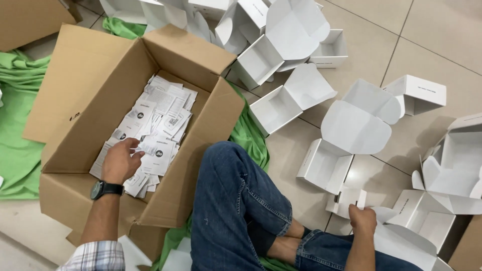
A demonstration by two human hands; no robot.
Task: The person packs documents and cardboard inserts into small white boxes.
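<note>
We see the left hand (120, 161) reaching down into the open cardboard box (75, 100), its fingers curled narrow and pinching at the top of a loose heap of white leaflets (160, 115) that covers the box floor. A dark wristwatch (105, 189) sits on that wrist, above a checked sleeve (95, 256).

The right hand (362, 220) is well apart, low on the right, closed around a small folded white carton piece (347, 198) that rests on the tiled floor (442, 30). Just beside it lies another open white carton (416, 221).

Between the 2 hands we see a bent knee in blue jeans (231, 200). Green cloth (15, 145) spreads under and around the cardboard box. More open white cartons (286, 35) are scattered across the floor beyond.
</note>
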